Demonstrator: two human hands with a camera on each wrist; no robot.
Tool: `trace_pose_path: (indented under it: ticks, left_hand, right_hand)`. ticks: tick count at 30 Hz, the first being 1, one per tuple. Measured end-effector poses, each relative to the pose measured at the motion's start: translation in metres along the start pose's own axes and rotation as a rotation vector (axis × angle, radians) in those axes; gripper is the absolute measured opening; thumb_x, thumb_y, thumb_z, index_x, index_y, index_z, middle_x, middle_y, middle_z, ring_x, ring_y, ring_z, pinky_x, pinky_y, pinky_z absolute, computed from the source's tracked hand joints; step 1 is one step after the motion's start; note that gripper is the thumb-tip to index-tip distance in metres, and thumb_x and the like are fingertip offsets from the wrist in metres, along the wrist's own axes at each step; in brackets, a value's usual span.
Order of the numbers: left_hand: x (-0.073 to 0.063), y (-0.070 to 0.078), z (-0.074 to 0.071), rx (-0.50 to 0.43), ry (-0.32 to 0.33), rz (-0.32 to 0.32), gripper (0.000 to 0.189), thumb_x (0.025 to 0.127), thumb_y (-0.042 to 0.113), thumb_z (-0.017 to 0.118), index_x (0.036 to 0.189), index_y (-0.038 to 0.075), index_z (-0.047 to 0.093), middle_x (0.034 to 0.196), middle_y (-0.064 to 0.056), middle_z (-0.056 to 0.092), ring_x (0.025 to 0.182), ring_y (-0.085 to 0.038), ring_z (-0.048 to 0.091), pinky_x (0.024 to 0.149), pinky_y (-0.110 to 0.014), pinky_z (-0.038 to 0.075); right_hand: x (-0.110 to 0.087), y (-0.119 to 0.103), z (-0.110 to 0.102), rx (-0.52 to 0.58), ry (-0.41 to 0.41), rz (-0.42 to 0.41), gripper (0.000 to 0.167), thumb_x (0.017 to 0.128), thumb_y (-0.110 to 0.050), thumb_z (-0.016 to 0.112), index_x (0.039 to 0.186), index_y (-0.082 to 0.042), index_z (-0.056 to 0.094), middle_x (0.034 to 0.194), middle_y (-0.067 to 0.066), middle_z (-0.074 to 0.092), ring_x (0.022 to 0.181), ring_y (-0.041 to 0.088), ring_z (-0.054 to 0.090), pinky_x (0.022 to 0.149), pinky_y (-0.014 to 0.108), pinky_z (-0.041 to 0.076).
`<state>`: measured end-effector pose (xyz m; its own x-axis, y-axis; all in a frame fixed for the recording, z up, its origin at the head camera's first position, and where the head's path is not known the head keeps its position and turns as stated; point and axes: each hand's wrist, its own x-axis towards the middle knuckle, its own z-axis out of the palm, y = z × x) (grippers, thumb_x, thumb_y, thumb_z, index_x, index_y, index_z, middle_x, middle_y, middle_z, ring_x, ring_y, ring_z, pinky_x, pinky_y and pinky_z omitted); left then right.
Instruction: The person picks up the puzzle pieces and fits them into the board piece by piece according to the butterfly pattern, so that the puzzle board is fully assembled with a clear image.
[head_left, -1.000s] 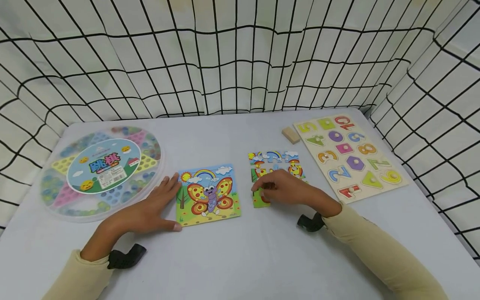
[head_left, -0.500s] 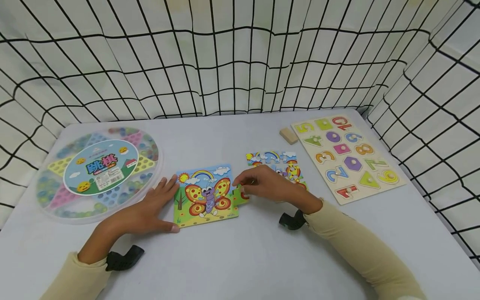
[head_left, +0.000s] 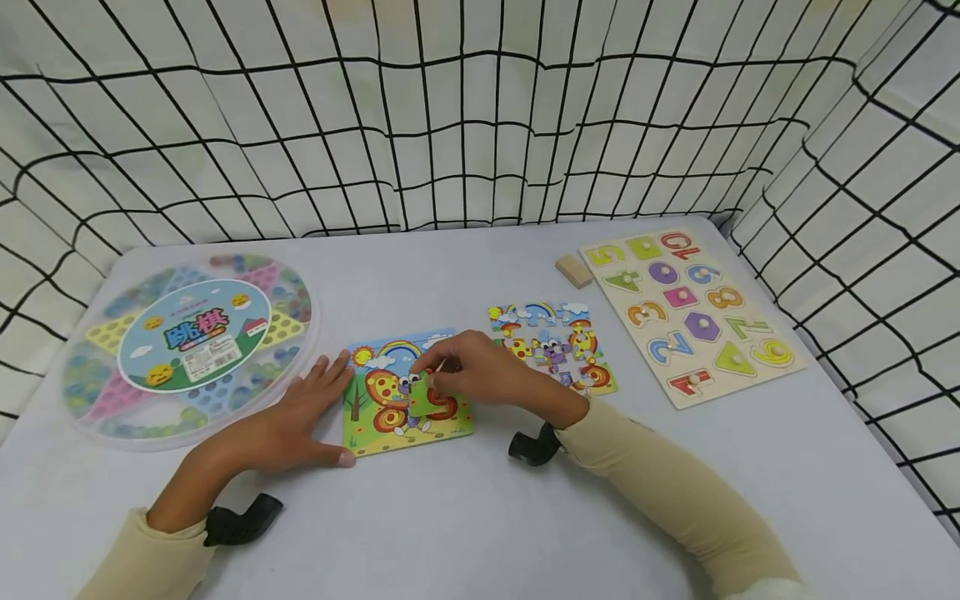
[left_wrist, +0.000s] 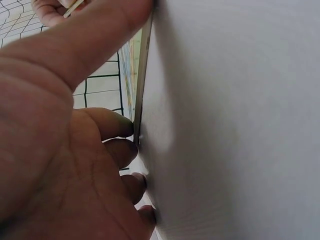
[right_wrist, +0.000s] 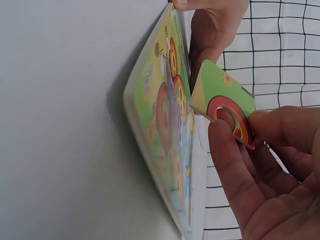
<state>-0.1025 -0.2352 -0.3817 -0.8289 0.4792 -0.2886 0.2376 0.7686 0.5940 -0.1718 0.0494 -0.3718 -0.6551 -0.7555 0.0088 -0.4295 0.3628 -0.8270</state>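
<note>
A square butterfly puzzle board (head_left: 408, 425) lies on the white table, its picture showing a butterfly, sun and rainbow. My left hand (head_left: 288, 421) rests at the board's left side, fingers spread, thumb at the near corner and fingertips along the edge. Above the board, my right hand (head_left: 480, 371) pinches a green puzzle piece (right_wrist: 232, 102) with a red-orange ring and a rounded notch between thumb and fingers. In the right wrist view the piece is tilted and apart from the board. Right of the board lie several puzzle pieces (head_left: 581, 342) in a loose square, partly behind my right forearm.
A round Chinese checkers box (head_left: 202, 333) with coloured marbles lies at the left. On the right is a wooden number-and-shape board (head_left: 693, 317), with a small wooden block (head_left: 574, 271) by its far left corner. Black netting (head_left: 465, 133) rises behind the table.
My right hand has lifted the green puzzle piece from the near left of the loose pieces and carried it left over the butterfly board. The left hand has stayed at the board's edge.
</note>
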Motion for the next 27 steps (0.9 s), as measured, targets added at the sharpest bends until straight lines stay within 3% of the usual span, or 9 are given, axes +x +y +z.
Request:
trace_pose_path:
  ticks: [7,14,19,27]
  left_hand:
    - [0.0,-0.001,-0.001,-0.022,-0.007,0.017,0.116,0.076,0.052,0.078,0.154,-0.003,0.012,0.162,-0.015,-0.007,0.143,-0.041,-0.015,0.11,-0.065,-0.005]
    - [0.0,-0.005,0.0,-0.026,-0.001,0.033,0.117,0.076,0.053,0.077,0.153,-0.004,0.011,0.161,-0.016,-0.007,0.143,-0.042,-0.016,0.109,-0.066,-0.005]
    - [0.001,-0.006,0.001,-0.034,0.001,0.05,0.116,0.077,0.053,0.076,0.154,-0.003,0.01,0.162,-0.014,-0.007,0.143,-0.041,-0.016,0.11,-0.065,-0.006]
    - [0.001,-0.004,0.0,-0.022,0.0,0.051,0.116,0.077,0.053,0.077,0.153,-0.004,0.01,0.161,-0.016,-0.006,0.144,-0.042,-0.014,0.109,-0.066,-0.004]
  right_hand:
    - [0.017,-0.008,0.01,0.066,0.002,-0.009,0.017,0.09,0.001,0.065,0.105,0.001,0.072,0.092,0.002,0.07,0.079,0.006,0.062,0.074,0.019,0.053]
    - [0.033,-0.012,0.02,0.085,-0.091,0.029,0.014,0.089,-0.001,0.067,0.103,-0.001,0.073,0.091,0.001,0.07,0.078,0.007,0.061,0.072,0.018,0.052]
    - [0.043,-0.01,0.027,0.015,-0.124,0.078,0.016,0.089,-0.002,0.067,0.104,-0.004,0.073,0.089,-0.003,0.068,0.076,0.006,0.062,0.068,0.017,0.051]
    - [0.054,-0.017,0.039,-0.146,-0.118,0.084,0.01,0.09,-0.005,0.067,0.099,-0.006,0.071,0.085,-0.005,0.063,0.076,0.004,0.056,0.065,0.013,0.047]
